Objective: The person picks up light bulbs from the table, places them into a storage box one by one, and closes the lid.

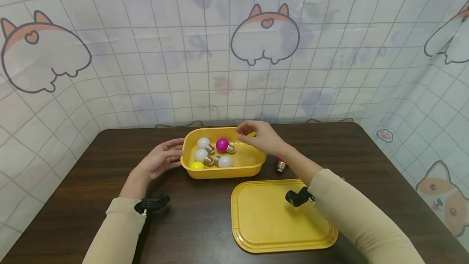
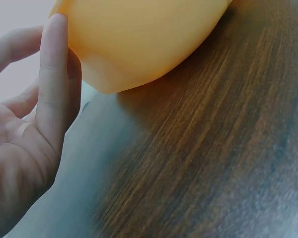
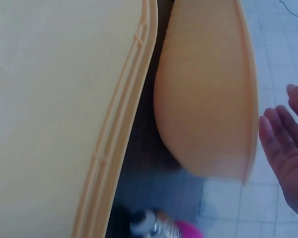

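Note:
A yellow plastic bin (image 1: 223,172) stands on the table with light bulbs lying in it: three white bulbs, among them one white bulb (image 1: 225,161) at the front, a magenta bulb (image 1: 222,145) and a yellow bulb (image 1: 197,165). My left hand (image 1: 163,159) is at the bin's left end, its fairly straight fingers against the wall; the left wrist view shows a finger (image 2: 53,64) at the rim. Over the bin's right end hovers my right hand (image 1: 261,137), fingers loosely bent, nothing between thumb and fingertips. Another magenta bulb (image 1: 280,164) lies outside the bin, partly hidden by the right forearm.
A yellow lid (image 1: 271,215), flat with a ridged rim, lies on the dark wooden table (image 1: 183,223) in front of the bin, partly beneath the right forearm. Behind the table hangs a white gridded cloth (image 1: 165,76) with cartoon prints.

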{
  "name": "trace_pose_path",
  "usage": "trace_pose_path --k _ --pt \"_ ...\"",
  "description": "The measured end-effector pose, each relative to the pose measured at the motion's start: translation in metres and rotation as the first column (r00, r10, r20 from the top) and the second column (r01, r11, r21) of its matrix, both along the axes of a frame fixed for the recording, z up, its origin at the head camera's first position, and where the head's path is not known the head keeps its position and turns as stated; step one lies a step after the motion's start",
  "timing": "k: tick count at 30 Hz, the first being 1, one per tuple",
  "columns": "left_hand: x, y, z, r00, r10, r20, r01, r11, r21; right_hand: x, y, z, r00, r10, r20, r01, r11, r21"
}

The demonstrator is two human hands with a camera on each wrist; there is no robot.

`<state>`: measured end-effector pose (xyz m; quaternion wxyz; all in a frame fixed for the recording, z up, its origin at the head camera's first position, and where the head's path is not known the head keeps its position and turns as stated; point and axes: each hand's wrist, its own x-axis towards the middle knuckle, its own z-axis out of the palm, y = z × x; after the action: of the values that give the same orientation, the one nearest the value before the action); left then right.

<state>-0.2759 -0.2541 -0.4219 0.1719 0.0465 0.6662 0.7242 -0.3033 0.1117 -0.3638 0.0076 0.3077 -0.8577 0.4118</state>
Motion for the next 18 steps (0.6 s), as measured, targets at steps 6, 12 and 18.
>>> trace_pose_path --k 6,12,18 --pt "-0.001 0.003 0.001 1.0 0.001 -0.003 -0.001 1.0 0.006 0.0 0.032 0.005 0.998 -0.066 -0.005 0.065 0.996 -0.063" --pt "-0.002 0.003 -0.001 1.0 -0.004 -0.005 0.004 1.0 -0.008 -0.002 0.071 -0.003 0.992 -0.121 0.042 0.123 0.991 -0.042" --pt "-0.003 0.001 -0.003 1.0 -0.008 -0.012 0.008 1.0 -0.018 -0.004 0.1 -0.021 0.993 -0.083 0.087 0.082 0.996 0.019"
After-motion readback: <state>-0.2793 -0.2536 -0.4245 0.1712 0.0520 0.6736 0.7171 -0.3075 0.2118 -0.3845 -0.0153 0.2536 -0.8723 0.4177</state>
